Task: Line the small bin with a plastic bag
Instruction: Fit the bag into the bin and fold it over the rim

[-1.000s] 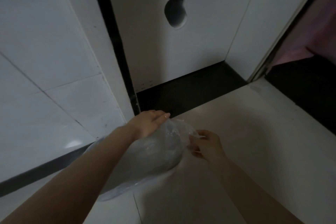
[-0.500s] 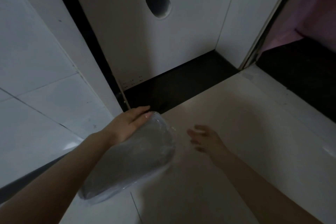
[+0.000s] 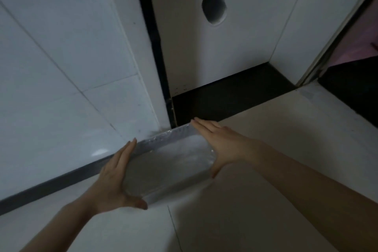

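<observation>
Tiled home bathroom corner: wall tiles

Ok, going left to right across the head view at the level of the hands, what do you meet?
Left hand → small bin, covered by the plastic bag → right hand. Both hands lie flat against the bin's sides.

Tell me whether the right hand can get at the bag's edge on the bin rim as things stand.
Probably yes. The right hand lies flat against the bin at its right rim, where the plastic bag is stretched over; nothing lies between them. The left hand holds the opposite side.
</observation>
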Motion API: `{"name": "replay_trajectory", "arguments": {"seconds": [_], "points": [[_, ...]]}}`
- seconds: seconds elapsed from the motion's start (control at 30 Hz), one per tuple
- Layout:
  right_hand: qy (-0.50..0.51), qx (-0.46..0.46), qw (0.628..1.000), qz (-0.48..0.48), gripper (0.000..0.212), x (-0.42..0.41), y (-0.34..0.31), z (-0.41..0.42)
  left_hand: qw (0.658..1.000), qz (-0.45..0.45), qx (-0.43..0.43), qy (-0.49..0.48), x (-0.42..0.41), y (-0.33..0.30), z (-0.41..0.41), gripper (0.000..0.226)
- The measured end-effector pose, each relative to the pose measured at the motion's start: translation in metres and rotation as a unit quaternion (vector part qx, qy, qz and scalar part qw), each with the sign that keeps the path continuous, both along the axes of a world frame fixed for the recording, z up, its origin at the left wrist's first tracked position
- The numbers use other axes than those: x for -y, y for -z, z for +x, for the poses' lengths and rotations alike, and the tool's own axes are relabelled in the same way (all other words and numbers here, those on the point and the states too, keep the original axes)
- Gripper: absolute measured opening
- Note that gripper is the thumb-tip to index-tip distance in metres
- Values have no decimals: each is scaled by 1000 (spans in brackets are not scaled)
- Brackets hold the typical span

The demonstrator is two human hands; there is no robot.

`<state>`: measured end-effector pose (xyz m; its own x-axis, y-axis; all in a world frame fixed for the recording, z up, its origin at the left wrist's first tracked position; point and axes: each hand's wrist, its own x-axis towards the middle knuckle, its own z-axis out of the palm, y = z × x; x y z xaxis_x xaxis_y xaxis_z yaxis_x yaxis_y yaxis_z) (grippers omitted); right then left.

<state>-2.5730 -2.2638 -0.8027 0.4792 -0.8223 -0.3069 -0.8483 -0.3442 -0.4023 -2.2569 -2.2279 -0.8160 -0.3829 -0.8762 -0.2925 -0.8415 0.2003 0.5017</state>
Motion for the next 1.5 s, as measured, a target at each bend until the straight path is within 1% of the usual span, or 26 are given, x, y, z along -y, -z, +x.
{"name": "replay_trajectory", "arguments": {"seconds": [0.1, 0.2, 0.3, 0.4, 0.5, 0.6, 0.63, 0.7, 0.77, 0.87, 0.97, 1.07, 1.2, 1.4, 1.47, 1.5], "points": [[20, 16, 999, 23, 146, -1, 5, -4, 1000, -9, -28, 4, 1, 7, 2, 145], [43, 50, 997, 47, 145, -3, 11, -6, 1000, -15, -23, 9, 2, 13, 4, 145], [65, 94, 991, 66, 144, -6, 18, -7, 1000, 6, -31, -4, 2, 17, 4, 145], [94, 113, 986, 78, 146, -8, 19, -7, 999, 19, -48, -11, 0, 18, 1, 143], [131, 136, 976, 110, 150, -13, 20, -10, 997, 27, -69, -30, -3, 19, 2, 143], [124, 114, 977, 128, 156, -15, 12, -17, 999, 12, -33, -24, -7, 20, 11, 147], [121, 103, 980, 124, 158, -13, 7, -19, 999, 6, -26, -19, -8, 20, 15, 147], [115, 91, 984, 104, 158, -7, -3, -21, 998, 1, -50, -23, -9, 16, 21, 147], [90, 87, 989, 79, 153, -2, -10, -13, 996, -2, -78, -33, -10, 12, 19, 147], [37, 77, 994, 62, 143, 1, -7, 5, 995, -4, -90, -36, -9, 13, 6, 146], [2, 29, 998, 54, 147, 2, 2, 8, 995, -3, -91, -36, -7, 19, 2, 142], [16, 44, 998, 47, 154, -3, 6, 3, 992, -1, -118, -46, -8, 25, 3, 141], [52, 76, 995, 27, 156, -8, 15, 0, 990, -6, -136, -47, -7, 31, 0, 141], [135, 157, 977, 56, 145, -12, 30, -8, 990, -20, -129, -45, -7, 35, -4, 138], [147, 166, 974, 52, 144, -13, 36, -10, 993, -27, -109, -47, -7, 36, -6, 137], [149, 167, 973, 49, 144, -14, 38, -10, 995, -32, -83, -44, -7, 35, -7, 137]]}}
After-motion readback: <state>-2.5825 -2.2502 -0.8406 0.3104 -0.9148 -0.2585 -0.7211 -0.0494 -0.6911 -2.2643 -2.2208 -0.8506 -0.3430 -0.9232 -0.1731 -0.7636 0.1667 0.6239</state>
